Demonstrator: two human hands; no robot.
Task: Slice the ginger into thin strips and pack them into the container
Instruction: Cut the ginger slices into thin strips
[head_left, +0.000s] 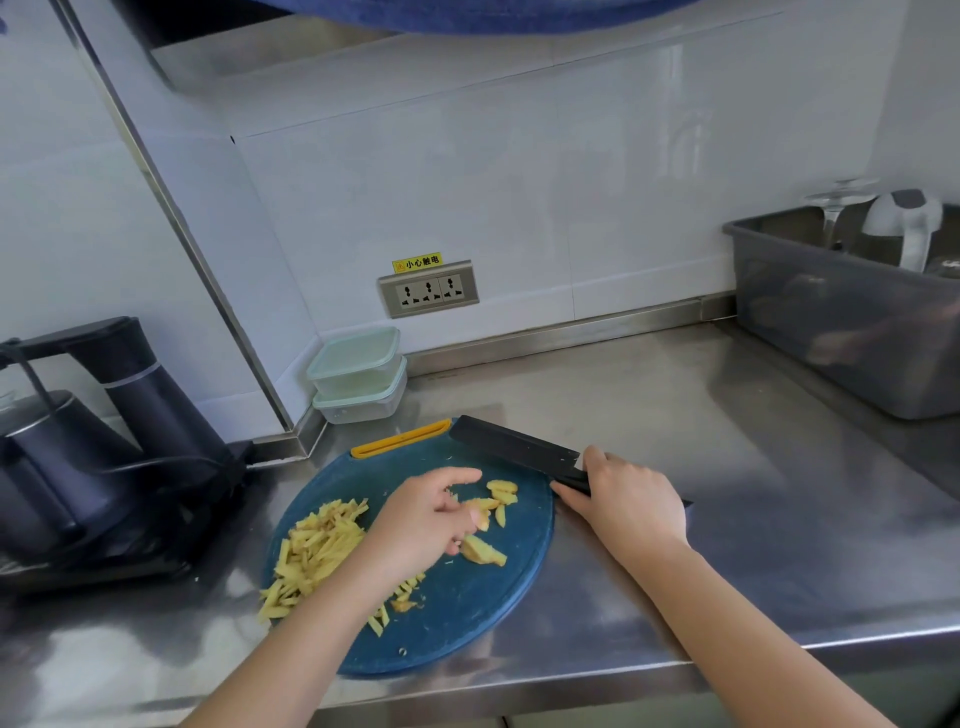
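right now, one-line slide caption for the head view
Left hand over ginger slices on the blue board; right hand grips the black knife.

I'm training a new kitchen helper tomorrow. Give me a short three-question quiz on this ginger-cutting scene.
1. True or false: the ginger strips are already packed in the stacked containers.
2. Which hand grips the knife? A) left hand B) right hand C) neither
3. What lies by the left hand's fingertips on the cutting board?

Key: 1 false, they lie piled on the board. 2 B. 3 thicker ginger slices, not yet cut into strips.
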